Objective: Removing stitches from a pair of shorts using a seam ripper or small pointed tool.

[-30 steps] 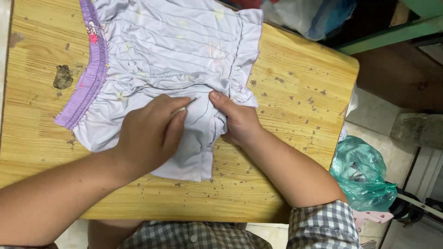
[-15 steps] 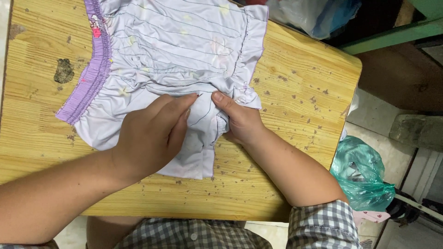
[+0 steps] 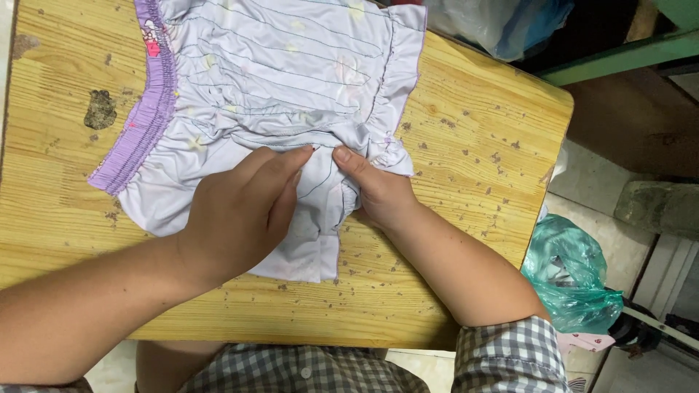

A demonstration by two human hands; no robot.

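Risk of the fold slipping: pale lilac shorts (image 3: 291,80) spread flat on worn wooden table (image 3: 473,145), purple elastic waistband (image 3: 145,109) toward the left edge, ruffled hem (image 3: 397,87) toward the right. Left hand (image 3: 237,218) laid palm-down over the near leg, fingers together and extended, pressing rather than gripping. Right hand (image 3: 375,189) just beside it, fingertips touching the bunched cloth at the crotch seam; cannot tell whether pinching a pleat or merely pushing. Thin, slippery-looking fabric, likely to creep or wrinkle under uneven pressure. Near leg close to the table's front edge, liable to slide off if tugged. Green plastic bag (image 3: 575,276) on the floor, well apart
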